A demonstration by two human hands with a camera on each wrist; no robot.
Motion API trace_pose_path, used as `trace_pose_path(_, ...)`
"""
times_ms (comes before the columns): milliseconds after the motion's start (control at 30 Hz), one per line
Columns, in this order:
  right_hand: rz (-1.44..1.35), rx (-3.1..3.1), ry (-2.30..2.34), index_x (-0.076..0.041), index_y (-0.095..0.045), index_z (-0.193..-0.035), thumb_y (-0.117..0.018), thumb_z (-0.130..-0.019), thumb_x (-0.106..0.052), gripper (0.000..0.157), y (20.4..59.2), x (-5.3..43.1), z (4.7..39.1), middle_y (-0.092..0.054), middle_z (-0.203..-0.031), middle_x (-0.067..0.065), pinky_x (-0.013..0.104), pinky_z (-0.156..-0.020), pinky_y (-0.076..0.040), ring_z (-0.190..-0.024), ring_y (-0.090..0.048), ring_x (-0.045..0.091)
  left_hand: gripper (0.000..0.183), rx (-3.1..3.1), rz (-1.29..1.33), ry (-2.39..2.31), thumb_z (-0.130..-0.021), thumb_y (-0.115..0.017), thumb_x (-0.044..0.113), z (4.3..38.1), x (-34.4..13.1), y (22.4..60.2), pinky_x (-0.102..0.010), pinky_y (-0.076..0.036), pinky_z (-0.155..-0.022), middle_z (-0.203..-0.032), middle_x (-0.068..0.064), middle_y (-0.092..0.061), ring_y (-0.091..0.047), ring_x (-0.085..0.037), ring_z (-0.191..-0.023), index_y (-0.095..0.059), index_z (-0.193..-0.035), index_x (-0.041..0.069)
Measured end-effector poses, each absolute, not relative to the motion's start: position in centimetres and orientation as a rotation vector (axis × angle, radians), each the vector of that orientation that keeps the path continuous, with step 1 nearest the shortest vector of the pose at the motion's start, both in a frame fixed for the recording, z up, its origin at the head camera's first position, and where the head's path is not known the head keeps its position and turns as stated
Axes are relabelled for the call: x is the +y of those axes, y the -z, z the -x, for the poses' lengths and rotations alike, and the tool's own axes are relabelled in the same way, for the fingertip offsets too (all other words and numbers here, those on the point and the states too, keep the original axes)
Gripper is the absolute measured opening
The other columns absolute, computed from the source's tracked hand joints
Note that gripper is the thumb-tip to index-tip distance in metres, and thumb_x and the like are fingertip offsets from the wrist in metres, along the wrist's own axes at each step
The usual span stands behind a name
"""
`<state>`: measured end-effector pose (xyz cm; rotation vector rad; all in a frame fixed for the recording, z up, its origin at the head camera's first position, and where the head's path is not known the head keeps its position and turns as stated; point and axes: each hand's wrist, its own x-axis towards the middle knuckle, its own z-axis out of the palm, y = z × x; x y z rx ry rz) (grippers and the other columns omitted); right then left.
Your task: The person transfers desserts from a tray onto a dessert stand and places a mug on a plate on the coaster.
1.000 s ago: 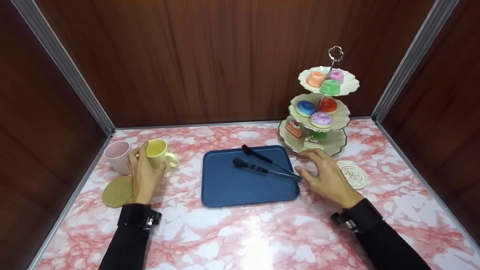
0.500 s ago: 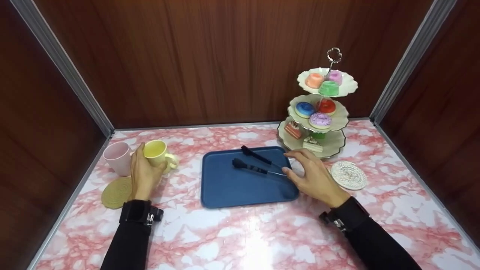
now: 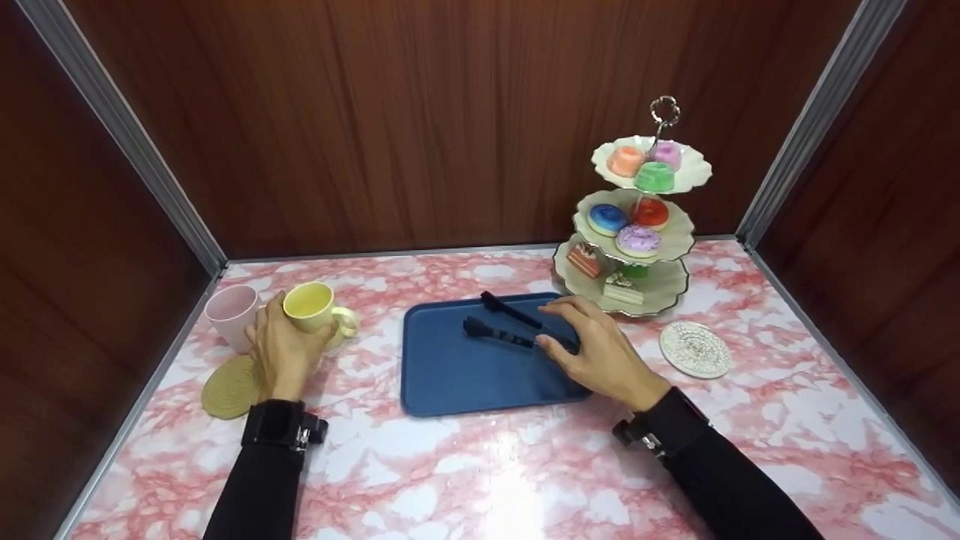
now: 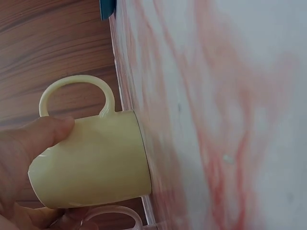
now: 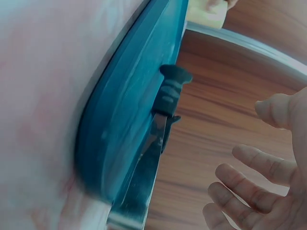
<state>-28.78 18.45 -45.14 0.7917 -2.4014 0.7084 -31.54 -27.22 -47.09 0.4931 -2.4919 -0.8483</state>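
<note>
My left hand (image 3: 283, 349) grips a yellow mug (image 3: 309, 307) from its near left side. In the left wrist view the thumb lies by the handle of the yellow mug (image 4: 96, 163), whose base is right at the tabletop. My right hand (image 3: 604, 356) hovers over the right side of a blue tray (image 3: 442, 386), thumb and fingers spread, holding nothing. Below it lie black-tipped metal tongs (image 3: 499, 332), their handle end hidden by the hand in the head view. The right wrist view shows the tongs (image 5: 158, 129) lying on the tray, apart from the fingers.
A pink mug (image 3: 231, 315) stands close left of the yellow one, with a tan woven coaster (image 3: 229, 388) in front. A three-tier stand (image 3: 664, 281) of toy cakes and donuts rises at the back right. Right of the tray lies a white coaster (image 3: 696, 350). Wooden panels (image 3: 450, 127) enclose the table.
My right hand has moved left, from the tray's right edge to over the tongs. The left hand keeps its grip on the yellow mug, which has barely moved.
</note>
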Motion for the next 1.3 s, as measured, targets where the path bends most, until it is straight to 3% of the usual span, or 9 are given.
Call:
trace_pose_path(267,-0.818,-2.403,-0.730,-0.036,-0.052,-0.123,-0.063,-0.083,-0.043,0.043,44.9,16.5,29.0,-0.055,-0.117,-0.012,0.028,-0.091,-0.045,-0.111,-0.049,0.001,0.095,-2.460,-0.470,0.837,-0.055,-0.081,0.054,31.4,-26.9,47.2,-0.049,-0.033,-0.094,-0.120,-0.014,-0.048,-0.042,-0.035,-0.112,-0.043,-0.133,0.017)
trace_pose_path(467,-0.819,-2.413,-0.737,-0.038,-0.052,-0.123,-0.063,-0.082,-0.044,0.042,44.9,15.0,29.2,-0.055,-0.116,-0.013,0.029,-0.089,-0.046,-0.110,-0.049,0.000,0.093,-2.452,-0.449,0.912,-0.056,-0.083,0.048,31.6,-26.7,47.2,-0.045,-0.037,-0.097,-0.121,-0.015,-0.048,-0.046,-0.031,-0.113,-0.041,-0.130,0.011)
trace_pose_path(800,-0.872,-2.419,-0.751,-0.037,-0.051,-0.124,-0.061,-0.084,-0.045,0.042,44.9,12.8,29.8,-0.054,-0.117,-0.013,0.027,-0.092,-0.045,-0.111,-0.048,-0.001,0.095,-2.442,-0.467,1.024,-0.056,-0.083,0.044,31.6,-26.6,47.3,-0.045,-0.042,-0.097,-0.123,-0.014,-0.047,-0.051,-0.031,-0.111,-0.035,-0.130,0.010)
trace_pose_path(1300,-0.951,-2.438,-0.802,-0.034,-0.051,-0.124,-0.059,-0.085,-0.045,0.041,45.2,9.9,30.1,-0.054,-0.118,-0.010,0.028,-0.091,-0.047,-0.111,-0.051,0.002,0.091,-2.441,-0.483,0.895,-0.051,-0.082,0.055,31.2,-26.2,47.1,-0.047,-0.045,-0.085,-0.112,-0.009,-0.054,-0.055,-0.030,-0.102,-0.046,-0.122,0.012)
